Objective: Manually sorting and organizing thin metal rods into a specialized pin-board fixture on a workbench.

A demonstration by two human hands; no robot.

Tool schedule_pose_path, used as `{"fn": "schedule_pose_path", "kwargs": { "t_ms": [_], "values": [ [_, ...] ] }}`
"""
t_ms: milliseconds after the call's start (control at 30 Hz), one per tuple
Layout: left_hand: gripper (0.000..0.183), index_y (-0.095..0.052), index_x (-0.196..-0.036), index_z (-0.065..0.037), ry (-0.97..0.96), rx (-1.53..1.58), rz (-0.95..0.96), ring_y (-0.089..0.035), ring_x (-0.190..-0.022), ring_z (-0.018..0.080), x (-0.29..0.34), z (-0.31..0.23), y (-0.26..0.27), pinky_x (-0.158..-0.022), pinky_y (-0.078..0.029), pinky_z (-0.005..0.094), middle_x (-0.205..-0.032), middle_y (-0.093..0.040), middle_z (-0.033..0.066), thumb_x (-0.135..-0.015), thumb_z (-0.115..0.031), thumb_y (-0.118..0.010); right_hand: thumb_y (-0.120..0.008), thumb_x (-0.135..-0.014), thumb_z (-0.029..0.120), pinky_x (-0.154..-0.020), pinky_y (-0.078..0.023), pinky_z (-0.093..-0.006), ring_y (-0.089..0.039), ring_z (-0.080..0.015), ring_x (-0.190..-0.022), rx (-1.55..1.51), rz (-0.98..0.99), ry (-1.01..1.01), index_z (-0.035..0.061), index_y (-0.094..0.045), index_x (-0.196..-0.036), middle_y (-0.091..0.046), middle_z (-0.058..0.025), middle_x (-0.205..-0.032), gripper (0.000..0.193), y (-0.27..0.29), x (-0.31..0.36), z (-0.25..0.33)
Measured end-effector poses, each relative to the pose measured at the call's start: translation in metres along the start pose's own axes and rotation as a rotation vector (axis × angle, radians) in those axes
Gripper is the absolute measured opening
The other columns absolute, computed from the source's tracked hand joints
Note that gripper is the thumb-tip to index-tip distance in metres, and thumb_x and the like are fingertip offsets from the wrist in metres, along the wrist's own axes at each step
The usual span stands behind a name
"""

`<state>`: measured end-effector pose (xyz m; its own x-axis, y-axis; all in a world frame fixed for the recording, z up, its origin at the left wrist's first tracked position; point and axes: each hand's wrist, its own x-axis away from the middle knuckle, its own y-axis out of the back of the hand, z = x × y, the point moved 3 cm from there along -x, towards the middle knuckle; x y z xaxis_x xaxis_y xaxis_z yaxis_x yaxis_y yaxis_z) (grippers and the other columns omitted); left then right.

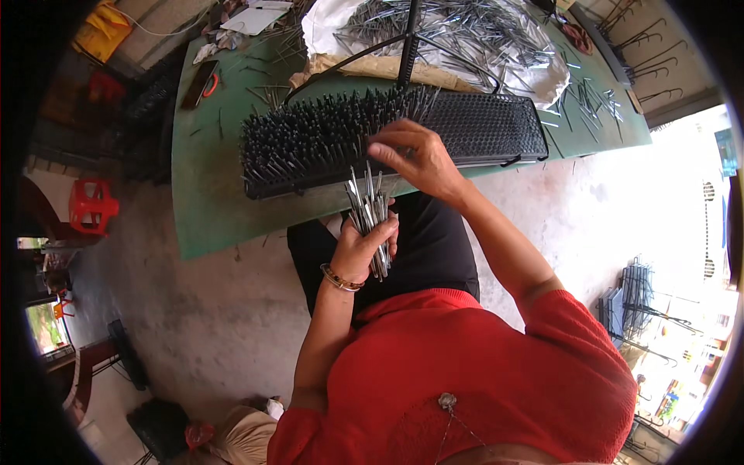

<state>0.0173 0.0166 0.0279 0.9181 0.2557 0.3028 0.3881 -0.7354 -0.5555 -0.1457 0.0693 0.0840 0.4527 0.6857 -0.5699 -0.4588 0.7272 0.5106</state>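
In my left hand (361,246), just in front of the table edge, is a bundle of thin silver metal rods (367,203). Its fingers wrap round them, and the tips fan upward. My right hand (425,160) is above the front of a long black perforated rack (487,128). Thumb and fingers are drawn together in a pinch, and whatever may be between them is too small to make out. Dark rods (310,130) stand upright, packed close, in the left and middle of the rack. To the right, its grid of holes shows bare.
The rack lies along the front of a green table (208,167). Behind it, a heap of loose rods (473,39) lies on white sheeting (319,31), with a black metal frame (408,46) in front. Orange-handled scissors (210,84) lie left. A red stool (93,206) stands on the floor.
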Motion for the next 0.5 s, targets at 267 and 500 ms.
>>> {"fn": "schedule_pose_path", "kwargs": {
  "t_ms": [267,500],
  "values": [
    [0.038,-0.05,-0.117,0.002,0.017,0.002,0.065,-0.056,-0.059,0.0093,-0.004,0.002,-0.012,-0.053,-0.048,0.0233,-0.075,-0.057,0.0023,-0.084,-0.008,-0.065,-0.065,-0.088,0.02,-0.064,-0.044,-0.0221,-0.055,-0.0054,-0.072,-0.641,0.398,-0.745,-0.0009,-0.067,-0.089,-0.065,-0.0014,-0.08,0.021,-0.002,0.024,-0.016],
    [0.04,-0.049,-0.12,0.0,0.093,0.085,0.028,-0.055,-0.063,0.0088,-0.01,0.014,-0.005,-0.051,-0.047,0.0235,-0.08,-0.057,0.002,-0.086,-0.012,-0.064,-0.061,-0.09,0.022,-0.059,-0.047,-0.0239,-0.057,-0.0069,-0.067,-0.517,-0.063,-0.536,-0.0053,-0.062,-0.092,-0.066,-0.0056,-0.076,0.027,0.025,-0.005,-0.022]
  ]
}}
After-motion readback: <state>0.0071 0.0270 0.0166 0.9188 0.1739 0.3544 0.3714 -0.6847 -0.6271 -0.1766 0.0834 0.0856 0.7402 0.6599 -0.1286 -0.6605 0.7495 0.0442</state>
